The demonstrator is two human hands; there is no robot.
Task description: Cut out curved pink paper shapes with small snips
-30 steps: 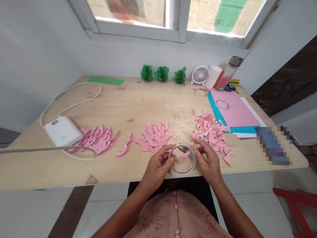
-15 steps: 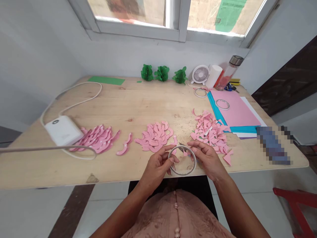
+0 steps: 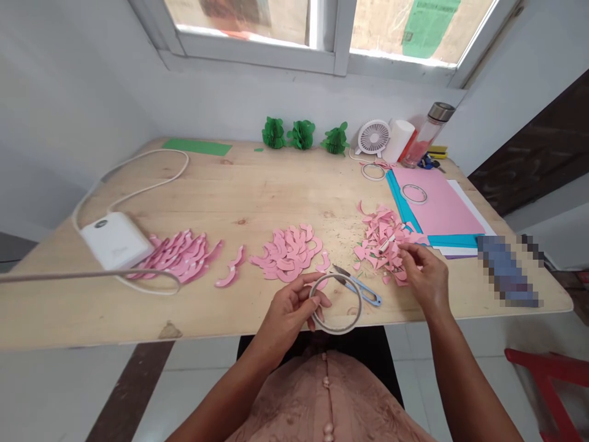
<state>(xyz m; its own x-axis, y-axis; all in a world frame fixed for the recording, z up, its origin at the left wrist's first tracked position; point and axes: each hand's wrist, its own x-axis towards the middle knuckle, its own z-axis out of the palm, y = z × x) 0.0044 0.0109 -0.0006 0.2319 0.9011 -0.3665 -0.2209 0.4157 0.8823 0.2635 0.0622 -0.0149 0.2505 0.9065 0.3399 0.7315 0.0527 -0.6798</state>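
Note:
My left hand [image 3: 289, 310] grips a thin ring-shaped roll of double-sided tape [image 3: 358, 305] by its left side, above the table's front edge. Just behind the roll lies a pair of light-blue thread snips [image 3: 368, 294], partly seen through the ring. Over at the right, my right hand [image 3: 426, 276] is at the edge of a heap of pink paper scraps [image 3: 384, 227], fingers curled and pinched together; whatever is between the fingertips is too small to make out. Curved pink paper pieces [image 3: 288, 252] are piled left of the snips. One curved piece with white tape bits [image 3: 231, 267] lies farther left.
Taped pink strips [image 3: 184, 261] lie beside a white power bank [image 3: 117, 239] with a cable. Green paper ornaments [image 3: 302, 135], a small fan [image 3: 373, 137] and a glass bottle [image 3: 423, 138] line the back. Coloured sheets [image 3: 451, 209] bear another tape roll [image 3: 415, 194].
My right hand has left the tape roll and moved right to the scrap heap. My left hand still holds the roll, and the snips behind it now show more fully.

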